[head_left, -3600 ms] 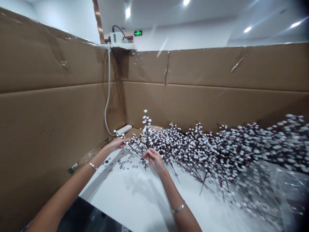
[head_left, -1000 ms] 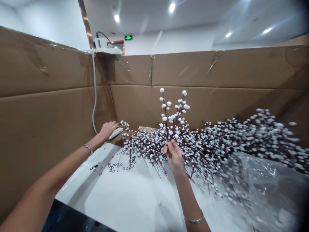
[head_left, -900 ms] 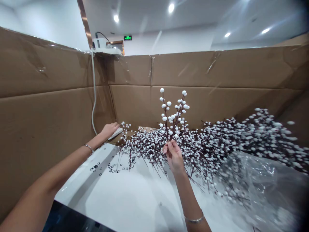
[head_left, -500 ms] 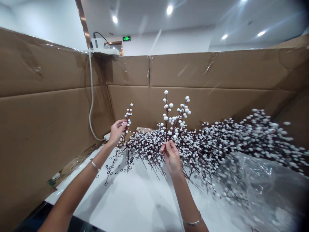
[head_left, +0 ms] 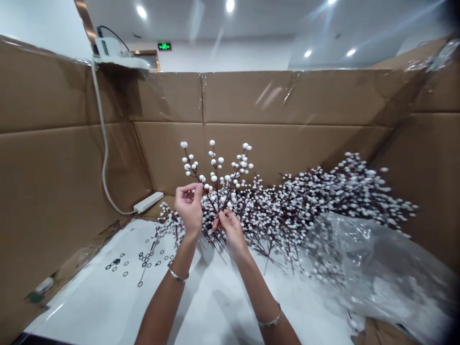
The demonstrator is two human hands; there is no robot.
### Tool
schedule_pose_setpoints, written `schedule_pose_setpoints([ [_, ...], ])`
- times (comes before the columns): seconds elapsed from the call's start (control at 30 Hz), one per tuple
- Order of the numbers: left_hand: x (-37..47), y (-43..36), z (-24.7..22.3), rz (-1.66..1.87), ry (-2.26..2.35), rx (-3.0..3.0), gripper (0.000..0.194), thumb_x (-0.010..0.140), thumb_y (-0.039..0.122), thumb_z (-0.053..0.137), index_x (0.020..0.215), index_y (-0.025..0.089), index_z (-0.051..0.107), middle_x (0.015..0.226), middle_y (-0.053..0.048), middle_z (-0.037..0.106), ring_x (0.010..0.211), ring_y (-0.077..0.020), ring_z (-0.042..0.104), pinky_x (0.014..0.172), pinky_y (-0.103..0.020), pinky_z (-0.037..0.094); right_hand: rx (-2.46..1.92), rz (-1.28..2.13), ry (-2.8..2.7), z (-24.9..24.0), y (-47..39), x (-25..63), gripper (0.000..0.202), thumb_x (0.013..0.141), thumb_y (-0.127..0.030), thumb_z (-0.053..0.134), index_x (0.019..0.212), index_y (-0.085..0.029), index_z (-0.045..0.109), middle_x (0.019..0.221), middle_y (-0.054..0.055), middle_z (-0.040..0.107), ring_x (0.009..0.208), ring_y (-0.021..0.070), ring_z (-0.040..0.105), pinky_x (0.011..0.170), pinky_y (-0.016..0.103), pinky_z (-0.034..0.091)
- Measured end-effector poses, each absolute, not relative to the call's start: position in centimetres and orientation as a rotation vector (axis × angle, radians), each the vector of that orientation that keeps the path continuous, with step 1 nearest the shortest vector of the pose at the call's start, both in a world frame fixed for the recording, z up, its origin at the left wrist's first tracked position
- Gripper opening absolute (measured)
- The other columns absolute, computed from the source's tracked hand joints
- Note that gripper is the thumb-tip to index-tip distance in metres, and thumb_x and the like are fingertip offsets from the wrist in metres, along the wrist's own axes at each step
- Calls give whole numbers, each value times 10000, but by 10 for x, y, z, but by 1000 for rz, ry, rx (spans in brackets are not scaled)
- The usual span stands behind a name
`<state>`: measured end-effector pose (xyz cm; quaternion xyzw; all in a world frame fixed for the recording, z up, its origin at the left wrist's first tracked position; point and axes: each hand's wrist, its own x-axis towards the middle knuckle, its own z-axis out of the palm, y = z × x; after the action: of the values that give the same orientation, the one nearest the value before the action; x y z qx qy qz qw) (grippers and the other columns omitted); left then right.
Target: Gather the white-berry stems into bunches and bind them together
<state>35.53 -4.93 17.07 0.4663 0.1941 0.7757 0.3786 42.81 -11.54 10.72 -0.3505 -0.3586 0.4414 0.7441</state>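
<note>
Head view: both hands work in front of a pile of white-berried stems (head_left: pixel 298 203) on a white worktop (head_left: pixel 89 314). Left hand (head_left: pixel 189 210): grip closed, thumb against fingertips, pinching the twig of the left spray (head_left: pixel 189 166). Right hand (head_left: pixel 234 235): grip closed, thumb against fingers, holding the forked spray (head_left: pixel 214 178) near its base. Both sprays stand raised over the worktop, berries upward; whether they join at the base cannot be determined.

Container: a clear plastic bag (head_left: pixel 390 261) lies crumpled at the right end of the pile. White berries show through its left portion; whether these stems lie inside or beneath the film cannot be determined.

Enclosure: cardboard panels (head_left: pixel 305 98) surround the worktop. Small black rings (head_left: pixel 117 261) lie scattered at left. A white power strip (head_left: pixel 148 202) rests in the far left corner.
</note>
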Motion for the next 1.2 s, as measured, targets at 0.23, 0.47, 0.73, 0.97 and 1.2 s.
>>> schedule_pose_setpoints([
  [0.23,368,-54,162,2155,449,1179,204,799,227,692,824,153,504,867,-48,641,812,-115,636,735,-245,509,-782,962,-772,103,-113,423,355,769,-498,660,804,-177,512,506,-70,438,496,55,424,599,192,406],
  [0.47,369,-41,151,2141,523,1199,224,813,305,680,893,168,522,946,-60,620,909,-134,623,836,-269,494,-771,1018,-689,95,-108,417,387,721,-503,707,777,-168,521,589,-59,427,512,37,337,564,179,392],
  [0.73,345,-24,145,744,138,1581,630,669,492,769,1181,167,601,1127,-142,652,912,-222,667,767,-302,548,-622,1056,-553,112,-119,425,397,679,-449,767,812,-201,486,545,-85,353,455,29,332,522,181,392],
  [0.97,336,-32,155,581,74,1601,359,737,446,715,896,124,721,1029,-145,693,800,-217,675,666,-297,563,-650,1137,-634,118,-125,417,396,712,-452,745,956,-217,541,484,-102,327,395,28,312,506,206,382],
  [1.2,332,-45,162,612,142,1643,354,803,473,645,809,130,730,802,-130,690,575,-194,652,582,-354,552,-700,1116,-788,115,-127,416,310,737,-416,726,832,-209,516,509,-69,395,442,47,361,440,187,329],
])
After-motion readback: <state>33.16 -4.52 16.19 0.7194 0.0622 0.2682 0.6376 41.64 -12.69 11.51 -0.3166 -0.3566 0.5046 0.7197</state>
